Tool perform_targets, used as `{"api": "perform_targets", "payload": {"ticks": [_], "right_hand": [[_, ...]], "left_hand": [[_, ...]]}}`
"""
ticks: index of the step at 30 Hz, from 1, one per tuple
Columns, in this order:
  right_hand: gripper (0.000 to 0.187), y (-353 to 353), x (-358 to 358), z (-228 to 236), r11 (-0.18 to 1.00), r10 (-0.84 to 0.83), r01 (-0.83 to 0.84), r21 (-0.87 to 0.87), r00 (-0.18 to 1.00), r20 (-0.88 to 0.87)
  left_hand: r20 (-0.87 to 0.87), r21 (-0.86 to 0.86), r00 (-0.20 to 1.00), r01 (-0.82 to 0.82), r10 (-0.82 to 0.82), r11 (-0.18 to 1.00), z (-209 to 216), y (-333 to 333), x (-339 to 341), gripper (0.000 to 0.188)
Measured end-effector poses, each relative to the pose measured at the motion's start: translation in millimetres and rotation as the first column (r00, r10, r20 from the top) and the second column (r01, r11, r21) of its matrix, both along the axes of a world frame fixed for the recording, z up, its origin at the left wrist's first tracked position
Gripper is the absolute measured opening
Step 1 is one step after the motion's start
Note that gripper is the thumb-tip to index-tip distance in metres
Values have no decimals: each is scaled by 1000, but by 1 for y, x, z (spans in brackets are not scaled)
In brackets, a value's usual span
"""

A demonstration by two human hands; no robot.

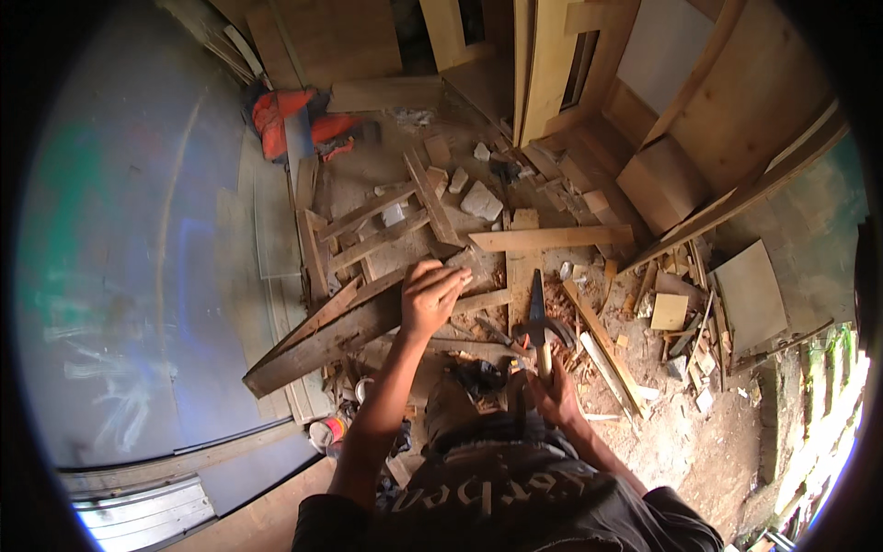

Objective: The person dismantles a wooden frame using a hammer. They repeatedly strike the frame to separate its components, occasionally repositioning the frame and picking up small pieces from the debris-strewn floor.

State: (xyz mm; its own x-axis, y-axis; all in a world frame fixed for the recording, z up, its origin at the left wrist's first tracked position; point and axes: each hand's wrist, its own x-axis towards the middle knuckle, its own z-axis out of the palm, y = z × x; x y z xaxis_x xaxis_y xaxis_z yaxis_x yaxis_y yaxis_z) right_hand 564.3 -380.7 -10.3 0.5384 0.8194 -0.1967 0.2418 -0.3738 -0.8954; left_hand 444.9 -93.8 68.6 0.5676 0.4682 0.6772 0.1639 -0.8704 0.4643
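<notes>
My left hand (432, 296) is closed around the upper right end of a long, weathered wooden board (322, 345), which slants down to the left. Its fingers curl over the board's edge. On the right, close to my body, my right hand (552, 396) grips a tool with a pale handle and a dark curved metal head (544, 333). A narrow dark blade shape points away from that head; whether it belongs to the same tool I cannot tell. The tool is apart from the board.
Beyond the board lies a frame of nailed wood strips (386, 230). A plank (552, 238) crosses the floor ahead. Offcuts and shavings surround a loose strip (602, 345) on the right. Large grey panels (120, 239) stand left; wooden door panels (556, 74) lean at the back.
</notes>
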Motion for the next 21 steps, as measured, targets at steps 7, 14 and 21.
{"api": "perform_targets", "payload": {"ticks": [7,14,21], "right_hand": [[44,43,15,68,995,75,-79,59,995,60],[49,62,15,85,964,239,-251,88,963,123],[53,74,13,74,925,304,-355,134,906,295]], "left_hand": [[-74,53,994,-76,80,996,-4,0,-4,20],[-113,119,991,-53,67,991,-11,3,3,21],[-122,252,977,-137,172,958,-11,0,7,19]]}}
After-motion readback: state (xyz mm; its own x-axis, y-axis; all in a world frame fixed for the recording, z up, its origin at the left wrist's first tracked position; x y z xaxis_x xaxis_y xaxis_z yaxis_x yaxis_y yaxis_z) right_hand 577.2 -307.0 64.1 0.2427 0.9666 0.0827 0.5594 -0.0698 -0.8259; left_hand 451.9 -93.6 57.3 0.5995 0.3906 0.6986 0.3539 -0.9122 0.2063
